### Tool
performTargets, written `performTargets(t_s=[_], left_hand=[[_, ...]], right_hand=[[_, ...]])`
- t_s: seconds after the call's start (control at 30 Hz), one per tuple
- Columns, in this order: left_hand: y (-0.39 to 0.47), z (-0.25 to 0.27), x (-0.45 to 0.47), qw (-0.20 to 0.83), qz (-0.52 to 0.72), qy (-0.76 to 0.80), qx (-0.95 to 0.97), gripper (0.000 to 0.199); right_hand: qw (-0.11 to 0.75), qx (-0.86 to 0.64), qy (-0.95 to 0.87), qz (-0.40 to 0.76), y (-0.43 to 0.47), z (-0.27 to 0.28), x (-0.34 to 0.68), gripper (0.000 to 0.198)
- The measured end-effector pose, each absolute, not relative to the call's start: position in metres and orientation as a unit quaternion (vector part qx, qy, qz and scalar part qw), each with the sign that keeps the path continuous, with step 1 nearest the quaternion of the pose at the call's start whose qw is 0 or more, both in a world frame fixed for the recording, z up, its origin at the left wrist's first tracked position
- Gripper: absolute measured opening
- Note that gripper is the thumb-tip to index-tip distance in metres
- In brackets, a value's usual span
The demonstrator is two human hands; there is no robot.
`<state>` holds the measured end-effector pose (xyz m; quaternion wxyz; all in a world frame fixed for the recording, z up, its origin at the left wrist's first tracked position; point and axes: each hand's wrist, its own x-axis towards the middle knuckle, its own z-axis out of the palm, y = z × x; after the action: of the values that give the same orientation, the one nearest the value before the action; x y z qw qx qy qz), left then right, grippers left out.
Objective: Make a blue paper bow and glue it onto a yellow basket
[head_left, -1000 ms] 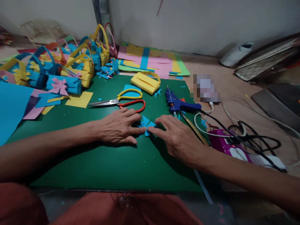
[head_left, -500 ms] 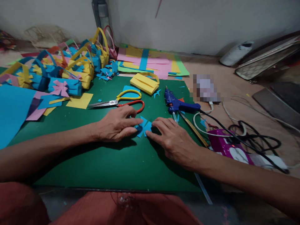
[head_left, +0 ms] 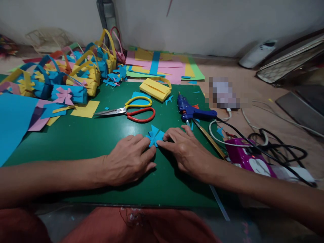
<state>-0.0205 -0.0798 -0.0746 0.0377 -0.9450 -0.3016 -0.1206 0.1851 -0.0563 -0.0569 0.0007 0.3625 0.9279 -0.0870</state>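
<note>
A blue paper flower with cut petals lies on the green board between my hands. My right hand has its thumb and forefinger closed on the flower's right petal. From the left, my left hand rests low on the board, fingers bent and slightly apart, the fingertips touching the flower's left edge; I see nothing held in it. Scissors with one yellow and one red handle lie beyond my left hand. A blue glue gun lies beyond my right hand.
A yellow paper bag lies behind the scissors. Several finished paper bags crowd the back left, near blue sheets. Coloured paper is stacked at the back. A purple power strip and cables are at right, beside a brass-coloured cutter.
My left hand has moved toward me, away from the scissors' handle, with its fingers now more curled. More of the flower shows. My right hand stays at the right petal, its forefinger raised slightly.
</note>
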Motion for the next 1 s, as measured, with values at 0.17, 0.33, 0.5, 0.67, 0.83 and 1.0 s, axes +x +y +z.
performTargets(t_s=[0.17, 0.33, 0.5, 0.67, 0.83, 1.0], left_hand=[[-0.074, -0.081, -0.017, 0.039, -0.106, -0.325, -0.939, 0.042], [-0.072, -0.087, -0.016, 0.024, -0.096, -0.322, -0.941, 0.050], [-0.071, -0.088, -0.016, 0.004, -0.087, -0.327, -0.941, 0.052], [-0.072, -0.088, -0.016, 0.000, -0.088, -0.332, -0.939, 0.052], [-0.073, -0.088, -0.016, 0.000, -0.089, -0.330, -0.940, 0.050], [-0.074, -0.089, -0.016, -0.005, -0.082, -0.331, -0.940, 0.047]], right_hand=[[0.010, 0.389, 0.915, -0.105, -0.058, -0.053, 0.182, 0.041], [0.021, 0.403, 0.907, -0.123, -0.056, -0.052, 0.181, 0.040], [0.013, 0.396, 0.910, -0.119, -0.055, -0.053, 0.181, 0.041], [-0.013, 0.396, 0.911, -0.110, -0.053, -0.049, 0.184, 0.039], [-0.062, 0.385, 0.917, -0.087, -0.050, -0.043, 0.195, 0.036], [-0.065, 0.380, 0.920, -0.069, -0.051, -0.043, 0.205, 0.030]])
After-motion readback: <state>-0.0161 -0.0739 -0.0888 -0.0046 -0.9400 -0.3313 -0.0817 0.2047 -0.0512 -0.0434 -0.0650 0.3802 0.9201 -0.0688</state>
